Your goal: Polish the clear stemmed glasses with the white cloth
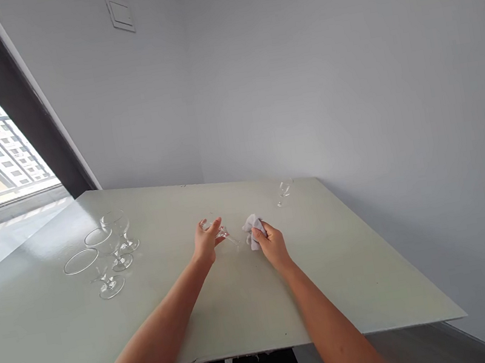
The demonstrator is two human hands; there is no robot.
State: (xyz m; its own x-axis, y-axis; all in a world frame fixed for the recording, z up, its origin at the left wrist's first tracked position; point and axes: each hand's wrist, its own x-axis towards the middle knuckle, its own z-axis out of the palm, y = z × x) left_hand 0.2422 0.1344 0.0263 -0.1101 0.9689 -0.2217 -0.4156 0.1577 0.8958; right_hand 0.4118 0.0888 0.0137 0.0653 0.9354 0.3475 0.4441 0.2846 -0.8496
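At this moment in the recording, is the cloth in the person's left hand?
No, the right hand grips the cloth, while the left hand holds a glass.

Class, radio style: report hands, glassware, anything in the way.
Left hand holding tilted glass. Right hand gripping pale cloth. Three stemmed glasses standing off left, fifth glass farther back right, none touching the hands.
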